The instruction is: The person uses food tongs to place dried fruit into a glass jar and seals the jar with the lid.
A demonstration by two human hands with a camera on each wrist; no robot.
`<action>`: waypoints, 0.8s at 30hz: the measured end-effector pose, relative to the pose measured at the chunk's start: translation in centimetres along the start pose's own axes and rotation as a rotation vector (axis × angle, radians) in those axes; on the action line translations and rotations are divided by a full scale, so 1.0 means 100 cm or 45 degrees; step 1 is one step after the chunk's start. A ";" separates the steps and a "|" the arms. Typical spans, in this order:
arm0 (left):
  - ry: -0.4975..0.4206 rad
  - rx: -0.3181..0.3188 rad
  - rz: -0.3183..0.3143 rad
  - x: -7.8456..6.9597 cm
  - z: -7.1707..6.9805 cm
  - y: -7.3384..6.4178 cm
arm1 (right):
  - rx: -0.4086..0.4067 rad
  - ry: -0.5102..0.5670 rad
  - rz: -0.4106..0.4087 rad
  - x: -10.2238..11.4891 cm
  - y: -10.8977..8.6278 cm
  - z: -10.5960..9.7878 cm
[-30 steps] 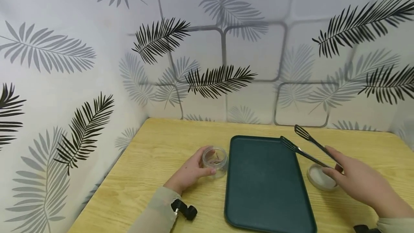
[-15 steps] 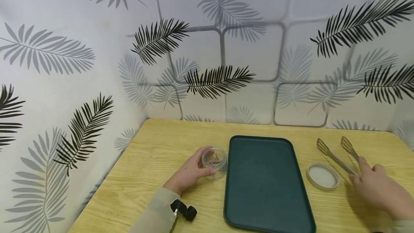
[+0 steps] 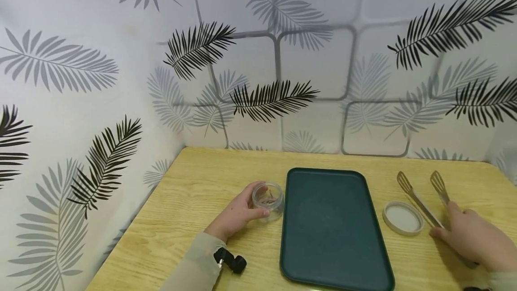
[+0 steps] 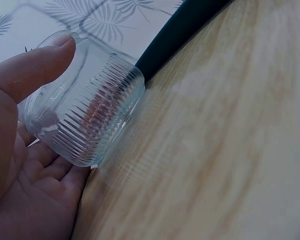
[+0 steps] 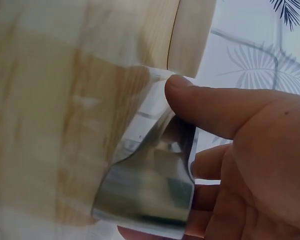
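Note:
My left hand [image 3: 238,215] curls its fingers and thumb round a clear glass jar [image 3: 273,208], which stands open-topped on the table beside the tray. Through its ribbed wall in the left wrist view, reddish-brown bits show low in the glass jar [image 4: 102,107]; what they are is unclear. At the right, my right hand [image 3: 473,238] holds metal tongs [image 3: 422,206] low over the table, their slotted tips apart and pointing away. The bent end of the tongs [image 5: 145,195] shows in the right wrist view, with the thumb on one arm and fingers behind.
A dark green tray [image 3: 332,228] lies in the middle of the wooden table [image 3: 202,178]. Between the tray and the tongs rests a round lid [image 3: 403,219]. Patterned leaf-print walls [image 3: 258,134] border the table's back and left.
My right hand has moved the tongs rightward and down from over the tray's corner and lid to the table at the right. The left hand and jar have stayed put.

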State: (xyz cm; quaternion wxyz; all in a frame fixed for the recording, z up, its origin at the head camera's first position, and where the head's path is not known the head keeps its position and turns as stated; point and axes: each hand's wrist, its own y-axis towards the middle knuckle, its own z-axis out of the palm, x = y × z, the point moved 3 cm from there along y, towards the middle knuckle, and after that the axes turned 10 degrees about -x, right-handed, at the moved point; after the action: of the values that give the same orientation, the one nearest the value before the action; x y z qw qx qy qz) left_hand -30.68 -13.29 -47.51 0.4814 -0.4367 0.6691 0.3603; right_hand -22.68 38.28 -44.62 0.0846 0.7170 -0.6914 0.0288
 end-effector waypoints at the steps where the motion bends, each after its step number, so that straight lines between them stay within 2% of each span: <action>1: -0.002 0.000 -0.002 0.000 0.000 0.000 | 0.014 -0.004 0.009 0.000 0.000 0.001; 6: -0.013 0.000 -0.018 0.001 0.001 -0.001 | 0.047 -0.008 0.060 -0.001 0.000 0.001; 10: -0.007 0.001 -0.020 0.001 0.001 -0.002 | -0.049 0.004 0.072 0.009 0.001 -0.011; 12: -0.005 -0.002 -0.009 0.000 0.001 -0.001 | -0.107 0.038 0.055 0.018 0.002 -0.019; 14: -0.004 -0.006 0.003 -0.001 0.001 0.000 | -0.120 0.096 0.026 0.029 0.004 -0.025; 18: 0.001 -0.006 0.007 -0.004 0.000 0.001 | -0.097 0.171 -0.040 0.044 0.006 -0.029; 24: -0.004 -0.001 0.005 -0.003 0.000 -0.001 | 0.023 0.180 -0.090 0.050 0.007 -0.017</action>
State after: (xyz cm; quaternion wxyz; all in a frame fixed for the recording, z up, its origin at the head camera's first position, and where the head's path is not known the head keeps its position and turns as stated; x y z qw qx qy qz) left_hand -30.52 -13.23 -47.20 0.4816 -0.4349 0.6691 0.3622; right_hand -23.04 33.62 -42.10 0.1278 0.7377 -0.6577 0.0827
